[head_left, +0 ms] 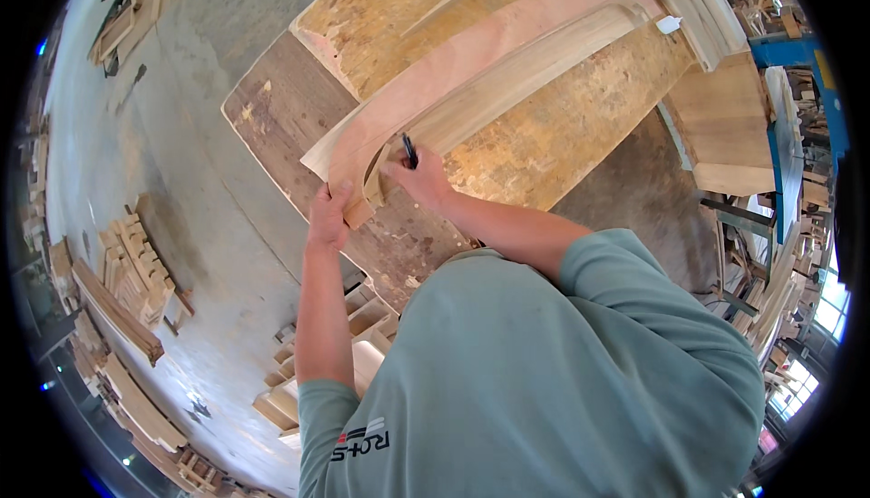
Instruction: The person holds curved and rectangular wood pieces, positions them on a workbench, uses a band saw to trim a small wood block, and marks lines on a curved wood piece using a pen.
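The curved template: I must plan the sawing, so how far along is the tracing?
Done: the reddish curved template lies on the pale plank. In hand: the left hand presses the template's near end while the right hand holds a dark pen at its edge. Left: no drawn line shows on the plank.

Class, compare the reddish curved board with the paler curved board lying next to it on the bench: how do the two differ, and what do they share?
The reddish curved board is pinkish-brown; the paler curved board is yellowish-tan. The reddish board lies on the outer side of the bend, the paler one inside it. The left hand grips the reddish board's near end, while the right hand holds a dark pen at the paler board. Both are long, arched wood pieces lying flat on the worktable.
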The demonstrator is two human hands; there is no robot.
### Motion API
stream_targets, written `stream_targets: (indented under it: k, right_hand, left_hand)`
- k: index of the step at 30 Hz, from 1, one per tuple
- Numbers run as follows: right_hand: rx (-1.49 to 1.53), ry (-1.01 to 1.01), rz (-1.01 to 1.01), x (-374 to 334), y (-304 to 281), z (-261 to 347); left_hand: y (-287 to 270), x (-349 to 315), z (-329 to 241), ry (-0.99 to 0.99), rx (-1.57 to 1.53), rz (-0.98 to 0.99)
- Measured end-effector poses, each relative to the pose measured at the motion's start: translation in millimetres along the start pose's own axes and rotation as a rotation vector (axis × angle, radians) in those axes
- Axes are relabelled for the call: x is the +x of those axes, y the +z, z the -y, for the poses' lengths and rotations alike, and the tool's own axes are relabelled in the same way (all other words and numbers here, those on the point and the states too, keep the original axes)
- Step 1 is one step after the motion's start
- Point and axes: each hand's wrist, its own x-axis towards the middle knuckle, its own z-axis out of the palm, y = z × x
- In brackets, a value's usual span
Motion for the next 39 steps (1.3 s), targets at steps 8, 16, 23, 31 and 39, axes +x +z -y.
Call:
stream_targets:
  k: [8,16,23,31,39]
  right_hand:
    - [-0.426,-0.449,0.326,-25.9,-5.9,-15.8]
    - [-0.762,-0.514,0.363,-31.2,3.4,-1.8]
    - [-0.751,-0.623,0.335,-30.1,8.0,-7.4]
    - [-0.706,-0.565,0.344,-30.4,10.8,-14.6]
    - [-0.754,-0.666,0.346,-27.9,16.1,-14.4]
  left_hand:
    - [5.2,1.5,-2.8,-0.030,-0.011,-0.001]
    - [10.9,-2.0,-8.7,-0.058,-0.043,0.043]
    - [11.9,-6.1,-7.3,-0.062,-0.060,0.072]
    - [16.2,-8.4,-10.2,-0.043,-0.071,0.061]
    - [11.8,-7.8,-9.2,-0.037,-0.047,0.074]
